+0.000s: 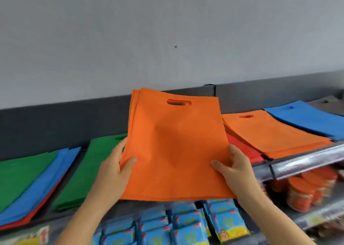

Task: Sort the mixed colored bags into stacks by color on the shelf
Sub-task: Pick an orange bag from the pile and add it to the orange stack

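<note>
Both hands hold a bundle of orange bags [173, 144], lifted and tilted above the shelf's middle, handle cut-out at the far end. My left hand [115, 168] grips its left edge and my right hand [232, 168] grips its lower right edge. To the right lie an orange stack [270, 133], a blue stack [309, 120] and red bags [245, 150] partly under the orange ones. A green stack [93, 166] lies just left. At the far left a mixed pile [37, 179] shows green, blue and red layers.
The shelf's dark back rail [55, 122] runs below a grey wall. A clear price rail [307, 161] edges the shelf at right. Below hang blue snack packets [186, 224] and, at right, orange-lidded jars [307, 189].
</note>
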{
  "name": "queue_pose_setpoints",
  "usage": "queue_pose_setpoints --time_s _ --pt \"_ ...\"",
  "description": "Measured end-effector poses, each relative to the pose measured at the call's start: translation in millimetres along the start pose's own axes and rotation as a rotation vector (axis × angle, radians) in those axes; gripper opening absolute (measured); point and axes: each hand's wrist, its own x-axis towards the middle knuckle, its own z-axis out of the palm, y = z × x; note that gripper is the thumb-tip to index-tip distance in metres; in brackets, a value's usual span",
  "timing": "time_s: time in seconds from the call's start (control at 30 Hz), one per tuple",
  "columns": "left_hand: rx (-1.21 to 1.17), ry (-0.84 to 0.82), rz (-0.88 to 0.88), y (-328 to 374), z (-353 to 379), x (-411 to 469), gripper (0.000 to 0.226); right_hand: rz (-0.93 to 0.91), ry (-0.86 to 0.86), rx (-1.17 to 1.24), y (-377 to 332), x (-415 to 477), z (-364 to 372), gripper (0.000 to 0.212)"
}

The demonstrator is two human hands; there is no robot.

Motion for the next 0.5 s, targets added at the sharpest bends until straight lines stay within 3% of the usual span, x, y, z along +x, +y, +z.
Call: queue_pose_setpoints --time_s 0.17,0.37,0.5 --pt "-0.047 -0.022 0.095 58 99 0 0.053 0.089 0.106 -0.097 28 17 -94 0.058" --pt "-0.12 -0.061 0.179 115 185 28 0.052 0.074 0.204 -0.149 44 51 -174 0.032" --pt "-0.089 -0.096 0.254 141 228 56 0.052 0.053 0.253 -0.266 54 89 -206 0.036"
